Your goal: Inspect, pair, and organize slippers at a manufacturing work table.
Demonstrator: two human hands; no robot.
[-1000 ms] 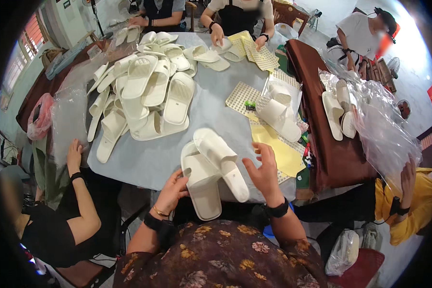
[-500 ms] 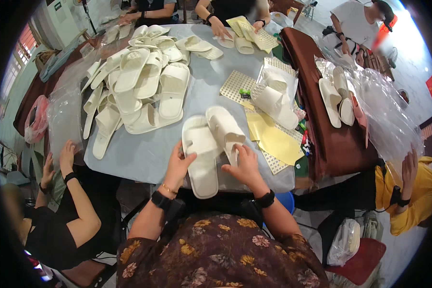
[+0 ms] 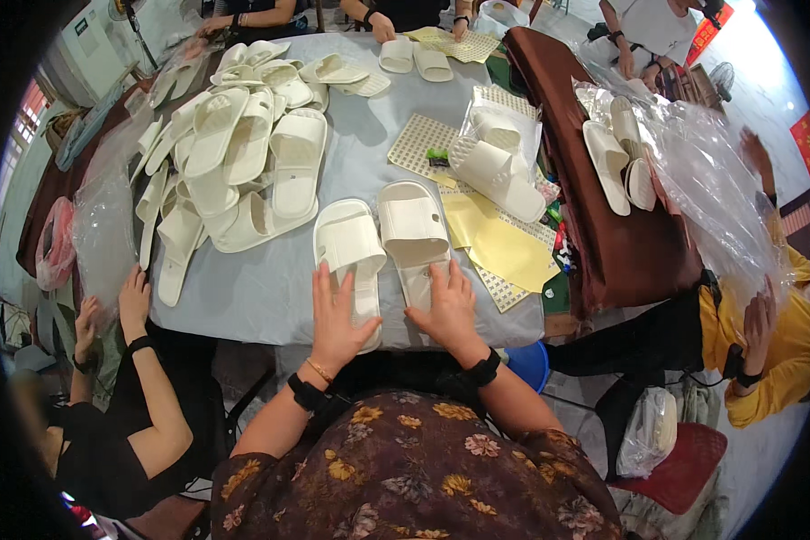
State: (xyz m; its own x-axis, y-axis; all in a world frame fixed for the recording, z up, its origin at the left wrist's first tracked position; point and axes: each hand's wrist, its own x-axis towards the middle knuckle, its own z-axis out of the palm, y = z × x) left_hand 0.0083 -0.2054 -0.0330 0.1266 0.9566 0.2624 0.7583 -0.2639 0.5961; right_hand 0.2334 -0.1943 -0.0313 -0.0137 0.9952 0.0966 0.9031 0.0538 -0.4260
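Two cream slippers lie side by side on the table in front of me, toes pointing away. My left hand (image 3: 337, 313) rests on the heel half of the left slipper (image 3: 344, 236), fingers stretched and thumb spread to the side. On the right slipper (image 3: 414, 225), my right hand (image 3: 448, 310) lies over the sole's right edge with its fingers apart. Neither hand is closed round a slipper. A small hole shows at the right side of the right slipper's strap. Part of each sole is hidden under my hands.
A heap of cream slippers (image 3: 234, 153) covers the table's left side. To the right lie sticker sheets (image 3: 423, 148), yellow paper (image 3: 513, 256) and a bagged slipper pair (image 3: 504, 166). A brown padded bench (image 3: 603, 216) adjoins the table. Co-workers sit around, one handling a sticker sheet.
The slippers, held tilted and overlapping before, now lie flat and apart with straps up. My hands have loosened from them. Across the table, a co-worker's slippers now stand together.
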